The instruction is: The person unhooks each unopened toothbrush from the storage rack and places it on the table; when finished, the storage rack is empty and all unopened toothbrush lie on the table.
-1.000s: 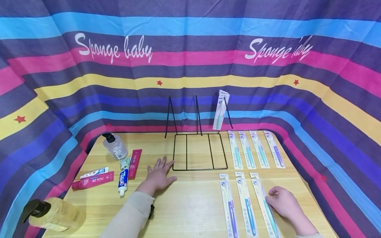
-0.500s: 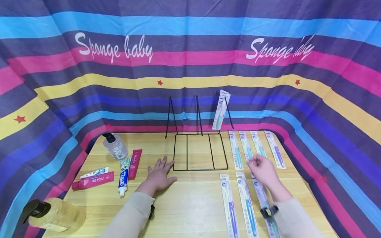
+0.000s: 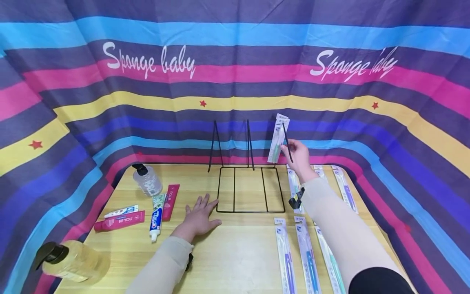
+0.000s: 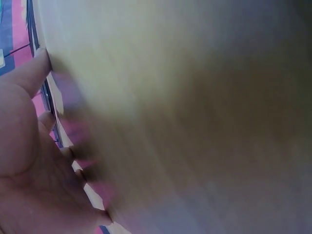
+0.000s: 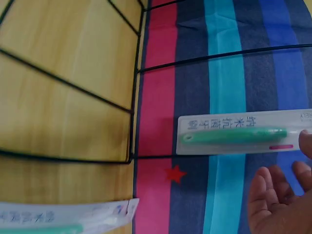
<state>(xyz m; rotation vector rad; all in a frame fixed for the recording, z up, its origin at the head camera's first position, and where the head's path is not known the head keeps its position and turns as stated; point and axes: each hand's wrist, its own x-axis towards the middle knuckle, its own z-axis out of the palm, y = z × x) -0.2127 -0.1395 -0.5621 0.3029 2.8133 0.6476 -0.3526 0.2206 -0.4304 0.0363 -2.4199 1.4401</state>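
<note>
Up at the back of the desk (image 3: 238,261), the right hand (image 3: 299,157) is raised beside the hanging toothbrush pack (image 3: 278,139), which sits on the rightmost prong of the wire rack (image 3: 251,188). Its fingers are loosely spread and relaxed; in the right wrist view the fingertips (image 5: 273,187) lie just below the pack (image 5: 243,135), one at its end, and I cannot tell whether any of them truly touches the card. Nothing is gripped. The left hand (image 3: 200,214) lies flat on the desk, palm down, fingers straight and fanned, its fingertips just short of the rack's front left corner; the left wrist view is blurred and shows only the palm (image 4: 27,161) against wood. To its left lie toothpaste tubes (image 3: 157,216), near but apart from it, with a clear pump bottle (image 3: 147,181) behind them and a yellow pump bottle (image 3: 71,263) at the desk's near left corner. More toothbrush packs lie flat to the right of the rack (image 3: 345,190) and near the front right edge (image 3: 284,257), partly under the right sleeve (image 3: 341,228). Bare wood lies between the two arms, in front of the rack. The striped cloth (image 3: 235,81) rises close behind the rack and round both sides of the desk.
</note>
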